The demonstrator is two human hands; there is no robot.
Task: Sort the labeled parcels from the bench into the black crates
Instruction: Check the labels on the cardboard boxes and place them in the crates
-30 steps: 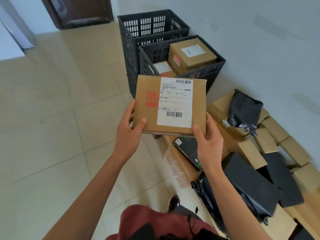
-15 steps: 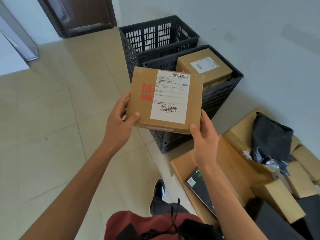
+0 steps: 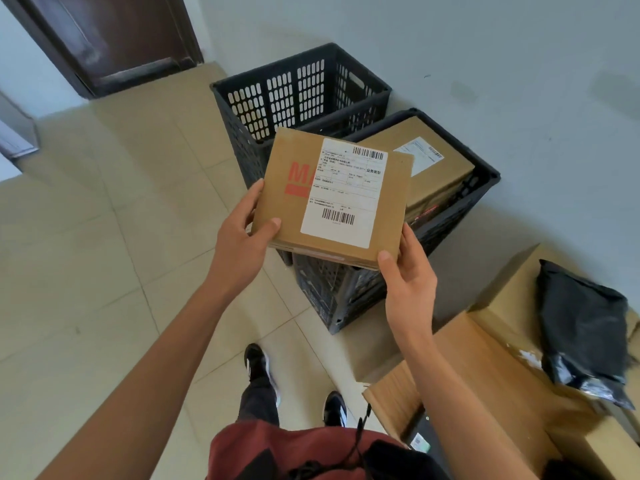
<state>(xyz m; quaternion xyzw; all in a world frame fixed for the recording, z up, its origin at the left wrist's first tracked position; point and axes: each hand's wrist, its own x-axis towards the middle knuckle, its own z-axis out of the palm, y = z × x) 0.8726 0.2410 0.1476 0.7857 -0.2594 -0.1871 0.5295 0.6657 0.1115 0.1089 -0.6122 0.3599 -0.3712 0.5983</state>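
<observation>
I hold one labeled parcel [image 3: 334, 199] between both hands, label side up. My left hand [image 3: 242, 230] grips its left edge, thumb on the top face and fingers underneath. My right hand [image 3: 408, 271] grips the lower right corner in the same way. Neither hand is released.

Change over the last second: I have stepped away from the surface [image 3: 485, 372] and toward the crates. The parcel, which was held above the near end of the surface, now sits in the air directly in front of the near crate [image 3: 481, 181], overlapping its rim in this view. The pile of parcels has dropped to the lower right of the picture; only a few brown boxes and a black bag [image 3: 581, 327] on it remain visible.

Crate status:
- Near crate: holds a large brown box [image 3: 436, 168] with a white label, filling much of the opening.
- Far crate [image 3: 298, 88]: stands just behind the near crate; no contents visible from this angle.

Meaning for the task: the carry step is close to complete, and the placement step is next. The label faces me and is readable, so I judge this to be the point at which the destination crate is chosen. The parcel is not yet inside either crate, and which one it belongs in cannot be told from here
</observation>
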